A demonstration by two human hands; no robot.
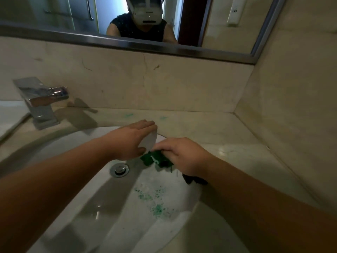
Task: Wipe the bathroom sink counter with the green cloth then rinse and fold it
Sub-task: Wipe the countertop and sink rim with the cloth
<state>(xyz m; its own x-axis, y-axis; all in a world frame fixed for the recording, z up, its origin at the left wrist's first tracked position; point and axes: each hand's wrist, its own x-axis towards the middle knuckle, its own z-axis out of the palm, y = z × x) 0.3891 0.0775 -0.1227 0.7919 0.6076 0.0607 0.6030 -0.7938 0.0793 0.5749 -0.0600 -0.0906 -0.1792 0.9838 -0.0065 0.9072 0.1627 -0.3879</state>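
Note:
The green cloth [156,159] is bunched up and wet over the right side of the white sink basin [76,179]. My right hand [182,156] grips it from above, fingers curled round the bundle. A dark end of the cloth hangs below my wrist. My left hand [133,139] is flat, fingers straight, stretched over the basin's far rim just left of the cloth, with its thumb close to the fabric. Green specks and smears lie on the basin floor [156,209] and two faint green marks on the beige counter [200,128] behind.
A chrome square tap [42,101] stands at the back left, with the chrome drain plug [119,169] in the basin below my left hand. A mirror [127,21] runs along the back wall. A side wall closes the counter on the right.

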